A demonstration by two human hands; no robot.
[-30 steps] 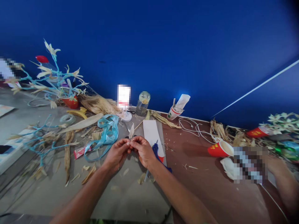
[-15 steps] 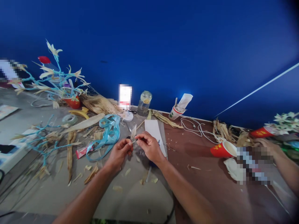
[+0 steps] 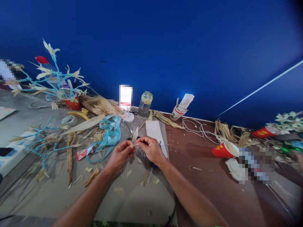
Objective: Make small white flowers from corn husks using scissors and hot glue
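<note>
My left hand (image 3: 122,153) pinches the base of a small pale corn-husk flower (image 3: 135,133), whose pointed petals stick up above the fingertips. Against it, my right hand (image 3: 151,150) is closed in a pinch at the same spot; the exact point of grip is hidden by the fingers. Left of my hands lies a loose tangle of light-blue ribbon (image 3: 111,130). Behind my right hand is a white card or box (image 3: 153,128), with a dark blue object partly covered by that wrist.
Blue-wrapped branches with husk flowers (image 3: 54,53) stand in a red cup (image 3: 72,103) at left. Nearby are a tape roll (image 3: 69,120), dried husks (image 3: 71,157) and a glass jar (image 3: 145,104). A red paper cup (image 3: 226,149) lies tipped at right, near a white cable (image 3: 201,130).
My right fingertips have come in to meet the left ones at the flower's base. At the far right, another person's hand has drawn back almost out of view.
</note>
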